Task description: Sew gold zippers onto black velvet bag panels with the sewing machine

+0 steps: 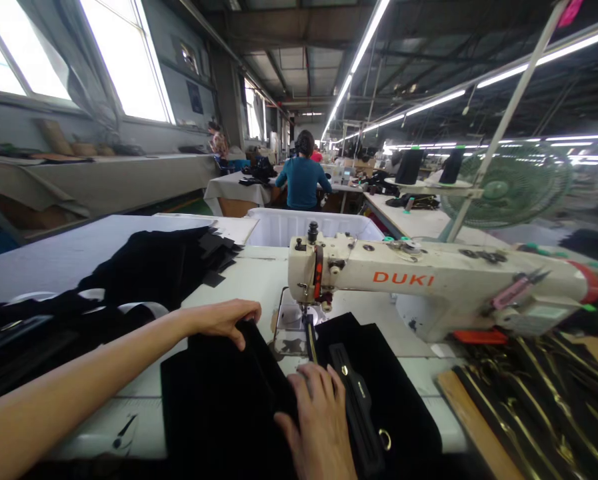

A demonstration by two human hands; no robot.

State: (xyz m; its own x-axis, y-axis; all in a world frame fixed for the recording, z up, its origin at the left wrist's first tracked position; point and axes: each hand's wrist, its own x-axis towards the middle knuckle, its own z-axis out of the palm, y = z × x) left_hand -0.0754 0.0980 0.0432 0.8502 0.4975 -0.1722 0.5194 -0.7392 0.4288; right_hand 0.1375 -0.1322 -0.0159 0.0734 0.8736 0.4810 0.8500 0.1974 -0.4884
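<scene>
A black fabric panel (219, 407) hangs over the front of the sewing machine bed. My left hand (223, 321) grips its upper edge between thumb and fingers. Lower and to the right, my right hand (321, 413) pinches the folded edge of the same panel, thumb on the left and fingers bent over it. A narrow zipper (311, 339) with a gold line runs up under the presser foot of the sewing machine (369, 273). To the right lies another part of black fabric (403, 393), bearing a dark trim strip (356, 407) and a gold ring (385, 439).
Stacked black pieces (149, 267) cover the left side. Zippers with gold teeth (539, 400) lie on a wooden board at right. Behind the machine are a white bin (319, 223), thread cones (409, 167) and a green fan (509, 183). A person in blue (303, 180) sits ahead.
</scene>
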